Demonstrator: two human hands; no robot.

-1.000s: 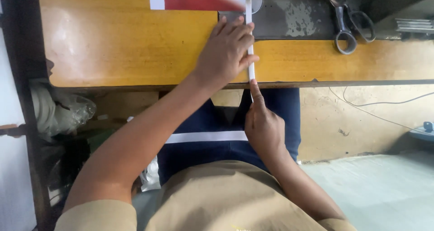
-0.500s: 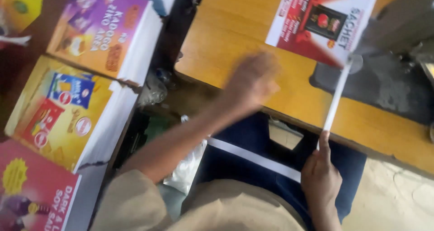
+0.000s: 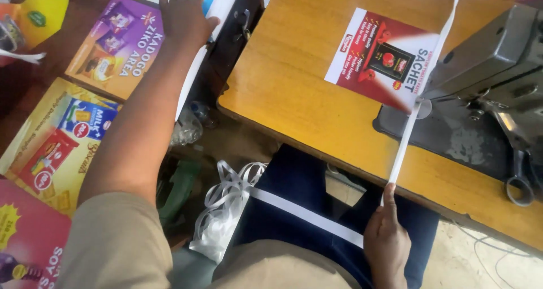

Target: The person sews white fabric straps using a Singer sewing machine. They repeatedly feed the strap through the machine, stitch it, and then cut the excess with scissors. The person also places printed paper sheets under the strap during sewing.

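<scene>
Now reaching with left hand (image 3: 184, 18), fingers spread flat on a purple printed poster (image 3: 116, 45) beside the wooden counter (image 3: 294, 96). Right hand (image 3: 386, 241) pinching the long white tape strip (image 3: 408, 131) under the grey sewing machine (image 3: 492, 57). Next, probably: lifting one poster over, gently.

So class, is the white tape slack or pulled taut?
Taut: the tape runs straight from the right hand to the machine.

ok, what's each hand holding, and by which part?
Right hand pinches the narrow white tape strip at its near end. Left hand rests on the stacked printed pennants, not visibly gripping.
</scene>
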